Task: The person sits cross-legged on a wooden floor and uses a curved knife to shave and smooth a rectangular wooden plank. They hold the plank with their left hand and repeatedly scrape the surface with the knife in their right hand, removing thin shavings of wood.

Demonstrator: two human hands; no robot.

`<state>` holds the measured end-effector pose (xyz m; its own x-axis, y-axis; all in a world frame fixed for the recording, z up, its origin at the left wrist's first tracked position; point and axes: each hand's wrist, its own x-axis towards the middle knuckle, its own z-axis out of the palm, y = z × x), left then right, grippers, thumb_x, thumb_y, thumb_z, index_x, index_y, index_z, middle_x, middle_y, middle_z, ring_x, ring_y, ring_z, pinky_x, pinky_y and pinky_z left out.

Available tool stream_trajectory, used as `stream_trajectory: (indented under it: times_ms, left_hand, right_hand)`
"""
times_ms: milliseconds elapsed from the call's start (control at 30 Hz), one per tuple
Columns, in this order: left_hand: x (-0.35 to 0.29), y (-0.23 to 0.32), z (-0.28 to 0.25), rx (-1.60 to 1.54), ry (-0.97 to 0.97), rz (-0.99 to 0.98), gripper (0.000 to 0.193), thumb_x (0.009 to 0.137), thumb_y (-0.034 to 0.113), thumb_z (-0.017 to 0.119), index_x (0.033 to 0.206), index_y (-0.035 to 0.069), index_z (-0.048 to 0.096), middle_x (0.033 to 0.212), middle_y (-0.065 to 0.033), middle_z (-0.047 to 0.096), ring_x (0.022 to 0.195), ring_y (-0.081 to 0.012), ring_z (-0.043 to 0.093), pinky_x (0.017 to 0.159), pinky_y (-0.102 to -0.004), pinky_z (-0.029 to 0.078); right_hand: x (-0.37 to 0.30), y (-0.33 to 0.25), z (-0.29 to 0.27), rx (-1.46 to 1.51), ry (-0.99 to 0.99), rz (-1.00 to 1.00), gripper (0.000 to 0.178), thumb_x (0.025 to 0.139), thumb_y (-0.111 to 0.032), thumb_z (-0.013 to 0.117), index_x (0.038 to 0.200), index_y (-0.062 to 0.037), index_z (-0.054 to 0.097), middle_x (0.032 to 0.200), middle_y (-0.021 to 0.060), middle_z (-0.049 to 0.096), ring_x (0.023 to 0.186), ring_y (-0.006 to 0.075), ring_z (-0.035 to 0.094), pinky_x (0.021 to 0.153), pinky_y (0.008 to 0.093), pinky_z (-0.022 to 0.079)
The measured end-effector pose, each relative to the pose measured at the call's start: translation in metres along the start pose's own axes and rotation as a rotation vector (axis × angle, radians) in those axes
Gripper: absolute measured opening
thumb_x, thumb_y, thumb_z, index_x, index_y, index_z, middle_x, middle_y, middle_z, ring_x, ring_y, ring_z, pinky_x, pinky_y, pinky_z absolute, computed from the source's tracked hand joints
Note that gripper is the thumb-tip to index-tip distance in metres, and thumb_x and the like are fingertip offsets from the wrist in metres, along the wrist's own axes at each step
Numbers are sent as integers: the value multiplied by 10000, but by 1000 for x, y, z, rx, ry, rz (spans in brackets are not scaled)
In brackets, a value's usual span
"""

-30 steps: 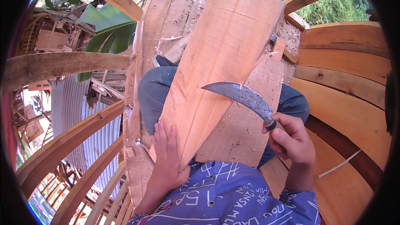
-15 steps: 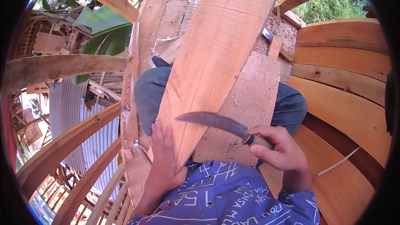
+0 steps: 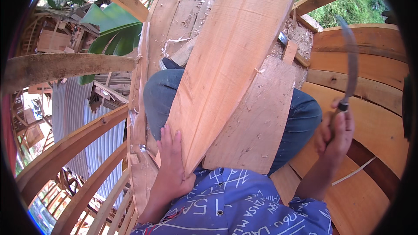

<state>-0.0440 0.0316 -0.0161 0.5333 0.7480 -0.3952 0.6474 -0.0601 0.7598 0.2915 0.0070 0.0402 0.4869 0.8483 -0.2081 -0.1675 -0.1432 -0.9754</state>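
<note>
A long, tapering wooden plank slants across my lap, its narrow end close to my shirt. My left hand rests on the plank's near left edge, fingers stretched out along the wood. Raised off to the right, my right hand is wrapped round the handle of a curved machete; the blade points up and away, apart from the plank. Under the plank lies a second, wider board across my legs, sprinkled with small chips. A small shaving clings to the plank's right edge.
Orange-brown wall boards rise at the right. Beams form an open railing at the left, with corrugated metal sheets beyond. Shavings litter the plank floor ahead. A metal blade-like piece lies past the board.
My right hand has lifted the machete from over the plank's near end, swinging it up and to the right. My left hand stays on the plank.
</note>
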Motion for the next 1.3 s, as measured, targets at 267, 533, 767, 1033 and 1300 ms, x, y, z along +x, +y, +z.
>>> stream_trajectory:
  times_ms: [267,533,767,1033,1300]
  left_hand:
    - [-3,-3,3,14,10,-5,949,637,77,562,1474,-23,126,1513,-357,5,1409,-528,-43,1093,-640,4]
    - [3,-4,10,74,4,-23,950,633,82,562,1470,-34,127,1514,-354,4,1414,-518,-37,1095,-638,12]
    - [5,-3,4,42,5,-2,988,600,82,566,1475,-35,121,1519,-344,28,1429,-483,-6,1127,-572,13]
    - [9,-9,11,51,15,-4,949,637,76,559,1479,-12,130,1506,-366,26,1411,-525,-8,1109,-612,-1]
    - [8,-8,10,52,19,-6,963,625,93,566,1484,5,139,1509,-357,33,1412,-522,-1,1104,-626,7]
  right_hand:
    - [24,4,2,94,52,145,255,984,-301,496,1058,-57,510,550,-56,387,350,26,313,303,177,245]
    - [6,17,-5,202,-438,384,242,985,-275,509,1024,-36,526,534,-36,424,346,33,326,309,193,258]
    - [4,23,20,-56,-369,326,206,919,-136,603,1028,37,583,588,-6,512,415,20,399,374,183,265]
    - [36,11,-58,273,224,-118,217,1009,-247,454,1095,-50,487,528,-54,307,326,45,277,276,202,254]
    - [6,39,14,-73,-625,612,200,862,-77,651,1031,27,623,663,-22,559,485,3,436,425,183,309]
